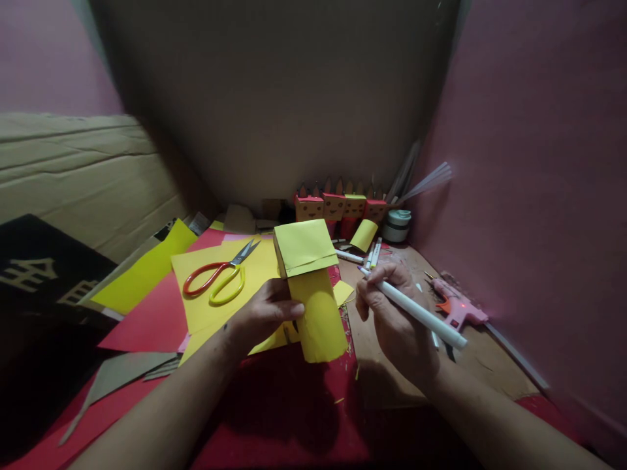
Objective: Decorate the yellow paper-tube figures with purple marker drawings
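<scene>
Gripping a marker [425, 313] aslant, the right hand [399, 329] curls.

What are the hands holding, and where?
The left hand holds the yellow paper figure by its tube, below the boxy top; the right hand holds a white marker near its tip.

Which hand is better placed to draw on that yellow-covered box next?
Likely the right hand: it holds a white marker, its dark tip pointed toward the yellow-covered box. The left hand is occupied, gripping the yellow tube below the box.
</scene>
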Tool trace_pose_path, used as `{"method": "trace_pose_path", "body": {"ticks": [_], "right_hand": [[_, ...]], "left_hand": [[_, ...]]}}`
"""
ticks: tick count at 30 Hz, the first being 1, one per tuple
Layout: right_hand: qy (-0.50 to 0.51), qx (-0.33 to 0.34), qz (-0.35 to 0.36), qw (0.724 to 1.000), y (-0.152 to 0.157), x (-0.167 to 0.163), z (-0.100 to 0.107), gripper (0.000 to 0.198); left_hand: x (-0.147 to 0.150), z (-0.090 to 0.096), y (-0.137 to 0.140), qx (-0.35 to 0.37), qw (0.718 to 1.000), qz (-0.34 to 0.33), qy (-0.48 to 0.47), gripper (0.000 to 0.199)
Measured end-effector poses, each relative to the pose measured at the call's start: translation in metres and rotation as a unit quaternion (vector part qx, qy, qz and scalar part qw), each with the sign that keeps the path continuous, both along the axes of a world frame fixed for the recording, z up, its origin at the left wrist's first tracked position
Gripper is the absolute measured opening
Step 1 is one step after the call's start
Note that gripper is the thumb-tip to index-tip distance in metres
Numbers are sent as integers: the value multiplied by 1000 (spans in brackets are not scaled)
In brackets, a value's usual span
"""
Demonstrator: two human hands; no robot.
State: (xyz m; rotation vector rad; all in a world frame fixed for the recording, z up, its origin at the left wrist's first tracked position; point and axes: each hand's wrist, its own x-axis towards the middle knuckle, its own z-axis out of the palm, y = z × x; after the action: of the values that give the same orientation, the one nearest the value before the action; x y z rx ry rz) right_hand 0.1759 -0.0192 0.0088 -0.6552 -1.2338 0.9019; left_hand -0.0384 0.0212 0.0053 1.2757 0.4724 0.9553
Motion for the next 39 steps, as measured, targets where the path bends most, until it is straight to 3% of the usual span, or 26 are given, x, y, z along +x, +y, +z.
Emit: {"method": "trace_pose_path", "body": {"ticks": [5,10,19,24,31,39], "right_hand": [[-19,10,-48,999,-2,0,1,12],[9,-5,-2,1000,1,-4,3,14],[-8,-58,15,998,2,2,2,5],[54,-50,56,996,4,-1,4,13],[64,-52,89,993,4,-1,4,18],[105,-101,117,982,1,-2,11,31]], "left_hand": [[1,2,-1,10,1000,-10,6,45],[1,5,-1,11,1000,-8,12,43],[1,5,0,30,1000,-10,3,45],[2,4,0,30,1000,-5,2,46],[2,3,0,24,1000,-13,8,45],[1,4,-1,10,1000,11,24,47]]}}
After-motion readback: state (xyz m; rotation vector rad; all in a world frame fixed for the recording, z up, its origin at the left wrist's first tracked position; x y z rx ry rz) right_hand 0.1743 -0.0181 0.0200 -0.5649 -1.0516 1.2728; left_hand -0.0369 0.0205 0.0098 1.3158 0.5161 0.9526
